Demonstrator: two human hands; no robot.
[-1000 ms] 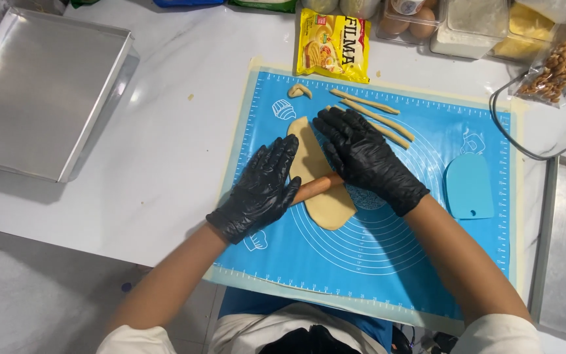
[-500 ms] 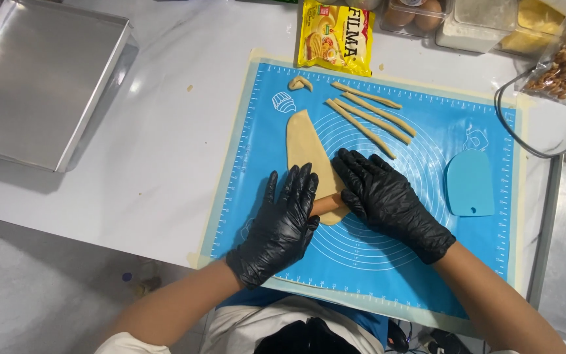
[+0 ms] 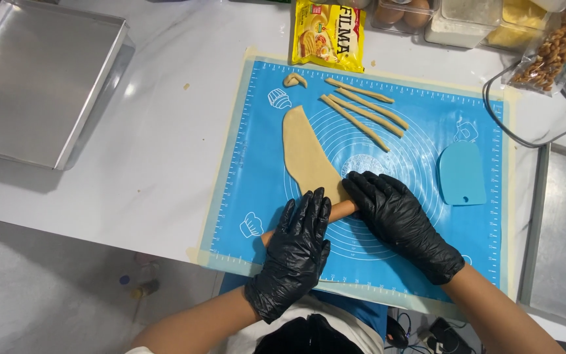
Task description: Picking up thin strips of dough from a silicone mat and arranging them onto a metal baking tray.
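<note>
Both my hands wear black gloves and press flat on a thin wooden rolling pin [image 3: 342, 211] that lies across the near end of a long flattened piece of pale dough [image 3: 306, 154]. My left hand [image 3: 296, 249] covers the pin's left part, fingers spread. My right hand [image 3: 397, 219] covers its right part. The dough lies on a blue baking mat [image 3: 427, 124] with printed circles. Several thin dough strips [image 3: 361, 108] lie on the mat's far side, and a small curled dough scrap [image 3: 294, 80] sits by them.
A light blue plastic scraper [image 3: 461, 172] rests on the mat's right side. A yellow packet [image 3: 329, 33] lies beyond the mat. A metal baking tray [image 3: 34, 78] sits far left, another metal tray [image 3: 565, 229] at right. Containers and a bag of nuts [image 3: 555, 46] line the far edge.
Both hands and the rolling pin have moved toward me along the dough, from its middle to its near end. More of the flattened dough shows beyond the hands.
</note>
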